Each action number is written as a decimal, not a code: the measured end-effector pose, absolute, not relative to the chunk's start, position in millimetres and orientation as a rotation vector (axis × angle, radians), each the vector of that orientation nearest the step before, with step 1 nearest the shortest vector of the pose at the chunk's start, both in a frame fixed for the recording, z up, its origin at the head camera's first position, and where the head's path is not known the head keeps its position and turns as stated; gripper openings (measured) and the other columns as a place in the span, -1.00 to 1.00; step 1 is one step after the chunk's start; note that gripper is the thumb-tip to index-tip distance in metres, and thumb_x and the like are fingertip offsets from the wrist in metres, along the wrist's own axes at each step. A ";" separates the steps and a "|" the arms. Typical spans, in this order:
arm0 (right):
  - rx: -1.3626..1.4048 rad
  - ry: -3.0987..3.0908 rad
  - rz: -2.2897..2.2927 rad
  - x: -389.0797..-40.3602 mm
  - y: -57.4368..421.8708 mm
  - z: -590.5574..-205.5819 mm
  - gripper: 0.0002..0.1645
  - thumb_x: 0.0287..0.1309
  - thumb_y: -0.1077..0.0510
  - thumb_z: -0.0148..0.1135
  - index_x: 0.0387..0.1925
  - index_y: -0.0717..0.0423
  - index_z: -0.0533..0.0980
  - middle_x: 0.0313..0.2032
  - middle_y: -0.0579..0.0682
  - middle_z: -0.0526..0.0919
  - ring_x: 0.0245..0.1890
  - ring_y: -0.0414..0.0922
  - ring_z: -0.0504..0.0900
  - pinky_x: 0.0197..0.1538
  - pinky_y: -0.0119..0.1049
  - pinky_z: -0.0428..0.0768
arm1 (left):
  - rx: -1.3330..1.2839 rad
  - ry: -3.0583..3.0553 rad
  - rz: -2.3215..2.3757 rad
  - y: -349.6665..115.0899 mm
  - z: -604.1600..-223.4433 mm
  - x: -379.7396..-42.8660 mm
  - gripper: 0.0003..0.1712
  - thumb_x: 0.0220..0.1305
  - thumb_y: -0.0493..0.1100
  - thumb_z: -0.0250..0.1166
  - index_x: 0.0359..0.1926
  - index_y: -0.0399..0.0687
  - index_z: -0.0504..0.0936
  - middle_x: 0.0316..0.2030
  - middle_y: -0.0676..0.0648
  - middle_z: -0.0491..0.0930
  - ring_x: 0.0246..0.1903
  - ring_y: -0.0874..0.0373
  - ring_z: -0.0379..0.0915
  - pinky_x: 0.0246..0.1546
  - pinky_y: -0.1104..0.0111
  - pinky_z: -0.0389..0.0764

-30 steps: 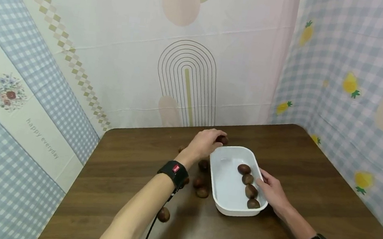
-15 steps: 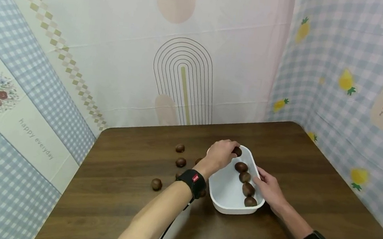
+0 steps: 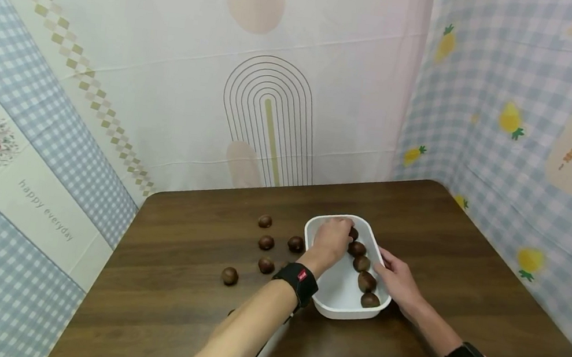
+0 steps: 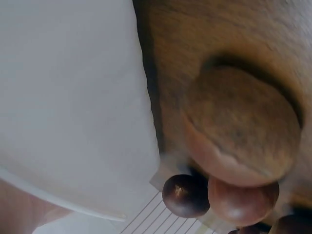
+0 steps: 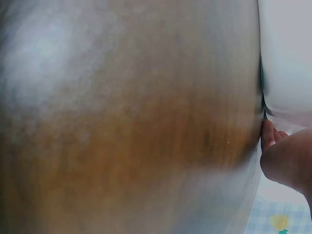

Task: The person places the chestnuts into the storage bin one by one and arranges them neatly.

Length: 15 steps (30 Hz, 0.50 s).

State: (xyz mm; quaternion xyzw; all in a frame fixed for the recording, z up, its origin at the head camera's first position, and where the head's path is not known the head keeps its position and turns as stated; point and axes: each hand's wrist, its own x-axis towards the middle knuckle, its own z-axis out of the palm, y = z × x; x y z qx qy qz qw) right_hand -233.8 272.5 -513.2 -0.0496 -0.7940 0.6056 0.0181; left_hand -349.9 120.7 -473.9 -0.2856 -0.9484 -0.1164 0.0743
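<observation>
A white rectangular container (image 3: 327,311) stands on the table, with a row of brown chestnuts (image 3: 366,282) along its right inner side. My left hand (image 3: 332,238) reaches inside its far end and pinches a chestnut (image 3: 353,234) at the top of that row. The hand covers part of the container's left side. My right hand (image 3: 401,281) grips the right wall, thumb at the rim and fingers outside. In the right wrist view, fingers (image 5: 287,156) lie against the white wall. The left wrist view shows a chestnut (image 4: 243,126) close up, outside the container.
Several loose chestnuts (image 3: 266,265) lie on the brown wooden table (image 3: 168,306) left of the container, some partly behind my left forearm. A black cable runs below that arm. Printed cloth (image 3: 182,121) hangs behind the table and along both sides.
My left hand has carried a chestnut from beyond the container's far left corner, over the rim and down to the row's far end. The right hand keeps its grip on the container.
</observation>
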 end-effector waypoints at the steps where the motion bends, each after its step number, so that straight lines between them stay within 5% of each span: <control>1: -0.157 -2.468 1.883 -234.2 272.5 -513.8 -0.33 0.68 0.14 -0.02 0.64 0.26 0.15 0.44 0.39 0.41 0.29 0.19 0.57 0.12 -0.22 0.64 | -0.849 -2.847 -0.370 121.0 -474.1 -349.2 -0.72 0.46 -0.07 0.42 0.13 0.08 0.75 0.01 0.08 0.76 0.02 0.17 0.68 -0.03 0.35 0.65; 15: -0.160 -2.501 1.858 -233.5 272.0 -511.3 -0.32 0.69 0.14 -0.06 0.64 0.29 0.10 0.47 0.42 0.35 0.34 0.25 0.50 0.23 -0.02 0.60 | -0.758 -2.887 -0.506 121.0 -475.4 -340.9 -0.82 0.55 -0.15 0.31 0.08 0.01 0.72 0.01 -0.07 0.68 0.01 0.07 0.67 -0.06 0.29 0.67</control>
